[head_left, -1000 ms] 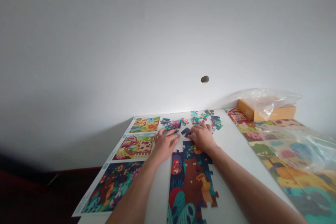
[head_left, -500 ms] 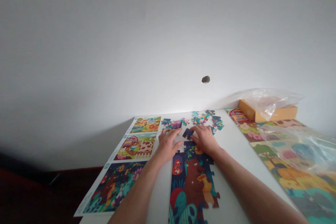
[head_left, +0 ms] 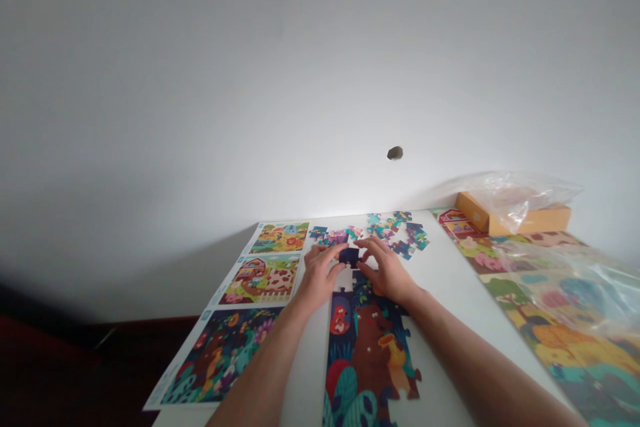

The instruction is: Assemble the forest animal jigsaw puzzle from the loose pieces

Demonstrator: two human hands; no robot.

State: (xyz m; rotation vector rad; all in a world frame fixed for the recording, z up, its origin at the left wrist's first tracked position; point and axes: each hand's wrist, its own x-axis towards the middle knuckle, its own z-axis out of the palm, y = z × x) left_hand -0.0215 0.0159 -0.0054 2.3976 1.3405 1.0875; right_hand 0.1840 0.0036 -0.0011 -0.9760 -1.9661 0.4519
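Note:
A dark navy puzzle piece (head_left: 350, 257) is between my two hands, just above the top edge of a partly joined jigsaw puzzle (head_left: 367, 347) with a brown bear on it. My left hand (head_left: 320, 273) has its index finger and thumb at the piece's left side. From the right, my right hand (head_left: 389, 272) holds the piece's other side with bent fingers and thumb. A white gap shows in the puzzle's upper left corner, below the piece. Loose puzzle pieces (head_left: 416, 236) lie scattered beyond my hands.
A sheet with three printed pictures (head_left: 265, 280) lies on the left of the white table (head_left: 455, 320). To the right is a colourful farm and animal picture (head_left: 530, 320), partly under clear plastic (head_left: 580, 287). An orange box (head_left: 530, 220) stands against the wall, which has a hole (head_left: 395, 153).
The navy piece has shifted slightly left and turned, moving in between both hands. My left fingers have come to its left side, and my right hand has moved a little with it.

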